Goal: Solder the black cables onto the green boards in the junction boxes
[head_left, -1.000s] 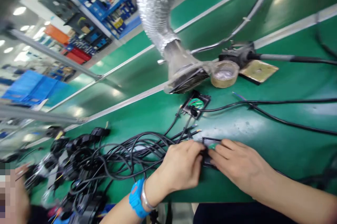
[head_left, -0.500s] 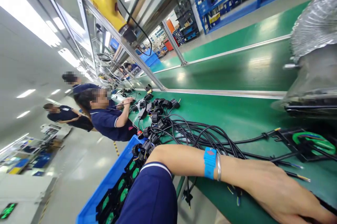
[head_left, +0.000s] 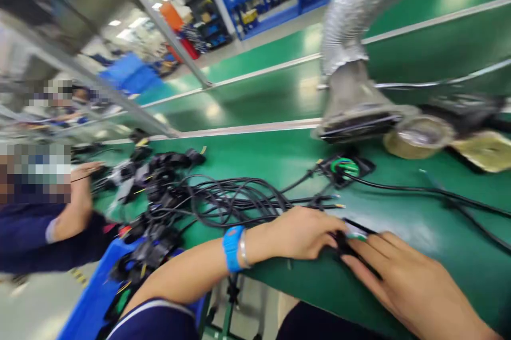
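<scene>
My left hand (head_left: 301,231), with a blue band and a silver bangle at the wrist, has its fingers closed on the left side of a black plastic housing (head_left: 342,244). My right hand (head_left: 407,276) grips the same housing from the right. A little green shows inside it, and the fingers cover most of its shape. Just beyond the hands, a similar black housing with a coiled green part (head_left: 345,166) lies on the bench with a black cable attached. Left of it, a bundle of black cables (head_left: 235,196) with bare wire ends stretches across the green bench.
Black connectors (head_left: 167,170) are heaped at the left, beside a blue bin (head_left: 90,297) at the bench edge. A silver duct hose with a hood (head_left: 351,90) stands behind the hands. Near it is a roll of tape (head_left: 419,135). A co-worker's arm (head_left: 77,201) reaches in from the left.
My view has swung to the right. My right hand and the housing have come into view, and both hands now hold it near the bench's front edge.
</scene>
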`<act>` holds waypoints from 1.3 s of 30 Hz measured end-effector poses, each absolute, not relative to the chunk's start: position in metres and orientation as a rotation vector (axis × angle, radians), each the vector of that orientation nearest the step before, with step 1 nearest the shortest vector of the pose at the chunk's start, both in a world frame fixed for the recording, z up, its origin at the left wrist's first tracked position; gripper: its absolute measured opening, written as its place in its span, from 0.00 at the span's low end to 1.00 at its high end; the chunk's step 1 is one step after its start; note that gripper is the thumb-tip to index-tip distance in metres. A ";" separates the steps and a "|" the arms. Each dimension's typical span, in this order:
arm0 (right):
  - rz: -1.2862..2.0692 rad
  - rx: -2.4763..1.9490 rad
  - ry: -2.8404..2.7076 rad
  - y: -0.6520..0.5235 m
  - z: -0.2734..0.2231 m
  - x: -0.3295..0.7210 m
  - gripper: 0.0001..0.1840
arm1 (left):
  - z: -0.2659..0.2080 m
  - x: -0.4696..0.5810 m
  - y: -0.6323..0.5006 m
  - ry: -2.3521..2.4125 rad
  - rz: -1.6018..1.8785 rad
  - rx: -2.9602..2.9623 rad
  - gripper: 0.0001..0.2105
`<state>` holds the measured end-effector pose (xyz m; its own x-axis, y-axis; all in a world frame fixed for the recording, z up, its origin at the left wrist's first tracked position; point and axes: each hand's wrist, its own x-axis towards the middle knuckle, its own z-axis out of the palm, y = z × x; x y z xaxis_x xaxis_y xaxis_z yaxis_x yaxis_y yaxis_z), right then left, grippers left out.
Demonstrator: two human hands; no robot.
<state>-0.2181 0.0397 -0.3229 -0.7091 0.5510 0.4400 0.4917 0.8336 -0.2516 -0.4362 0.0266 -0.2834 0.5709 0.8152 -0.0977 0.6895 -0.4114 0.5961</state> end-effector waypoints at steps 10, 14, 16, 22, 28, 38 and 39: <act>0.054 -0.831 -2.581 0.039 -0.314 -0.228 0.11 | -0.296 -0.424 0.013 1.509 0.462 2.638 0.09; 0.036 -0.816 -2.579 0.036 -0.315 -0.229 0.10 | -0.303 -0.419 0.011 1.552 0.397 2.758 0.10; 0.026 -0.806 -2.586 0.037 -0.313 -0.234 0.10 | -0.308 -0.417 0.008 1.556 0.342 2.814 0.08; 0.006 -0.804 -2.667 0.043 -0.308 -0.245 0.08 | -0.316 -0.418 0.001 1.522 0.342 2.831 0.08; 0.411 -1.007 -2.676 0.058 -0.300 -0.231 0.07 | -0.297 -0.426 0.021 1.422 0.314 2.453 0.05; 0.541 -1.059 -3.078 0.084 -0.272 -0.268 0.10 | -0.309 -0.423 0.024 1.267 0.447 2.670 0.08; 0.532 -1.039 -3.089 0.083 -0.272 -0.271 0.10 | -0.311 -0.422 0.020 1.277 0.482 2.726 0.09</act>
<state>-0.2707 0.0827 -0.2724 -0.7905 0.5591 -0.2501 0.6105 0.7517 -0.2493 -0.4219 0.0205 -0.3114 0.5998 0.7624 0.2430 0.7329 -0.6453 0.2155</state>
